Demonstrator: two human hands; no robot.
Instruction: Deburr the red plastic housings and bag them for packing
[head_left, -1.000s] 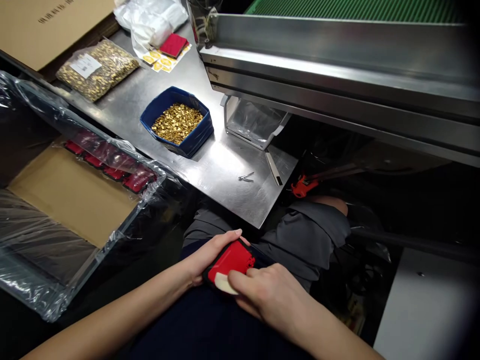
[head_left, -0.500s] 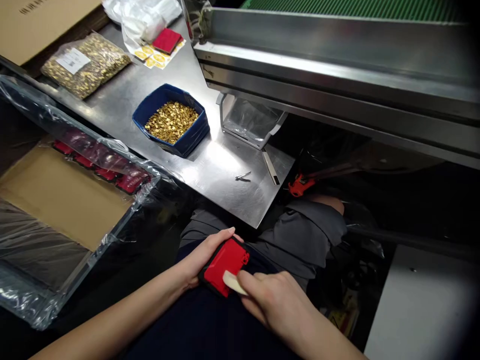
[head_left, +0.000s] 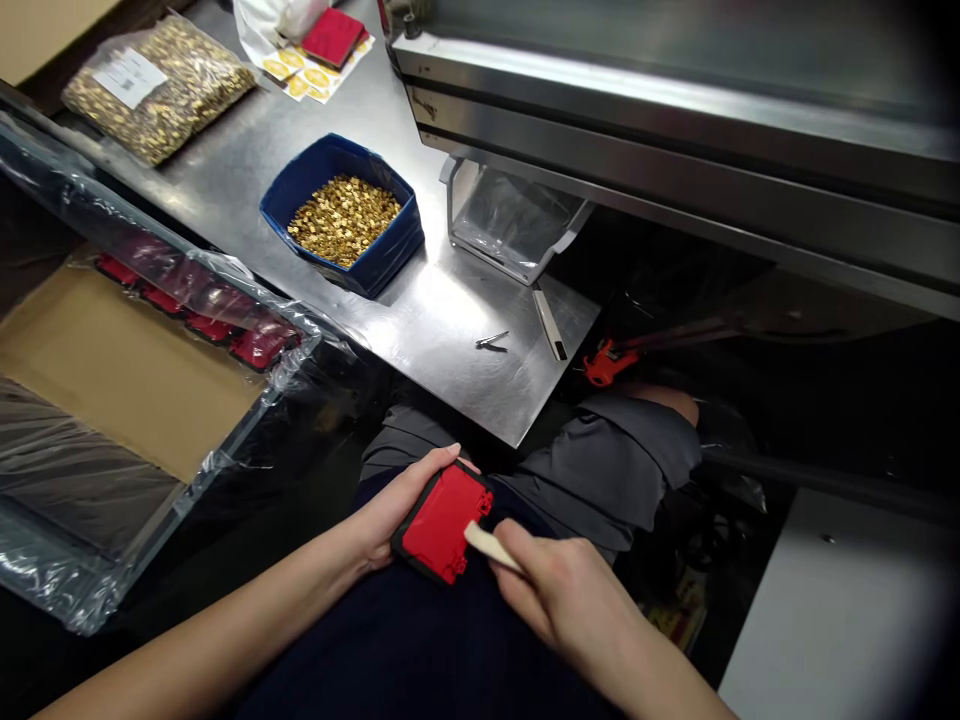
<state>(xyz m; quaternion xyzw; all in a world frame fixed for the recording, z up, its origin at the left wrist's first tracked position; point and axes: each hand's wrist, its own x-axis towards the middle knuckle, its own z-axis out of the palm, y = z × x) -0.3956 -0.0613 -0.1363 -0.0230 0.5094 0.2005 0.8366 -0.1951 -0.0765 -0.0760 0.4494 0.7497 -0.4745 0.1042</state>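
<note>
My left hand (head_left: 390,510) grips a small red flat case (head_left: 442,520) with a black rim, held over my lap. My right hand (head_left: 559,590) pinches a pale cream stick-like tool (head_left: 487,545) whose tip rests on the case's right edge. Both hands sit below the front corner of the steel table (head_left: 450,330). A blue tray (head_left: 341,215) full of small gold parts stands on the table above them.
A cardboard box (head_left: 112,370) lined with clear plastic holds a row of red cases at left. A bag of gold parts (head_left: 154,90), sticker sheets with a red case (head_left: 319,50), a clear holder (head_left: 514,225), a small metal clip (head_left: 491,342) and a steel machine rail (head_left: 675,120) surround the table.
The case has tilted and shifted slightly left in my left hand. The pale tool has slid from the case's lower left to its right edge as my right hand drew back.
</note>
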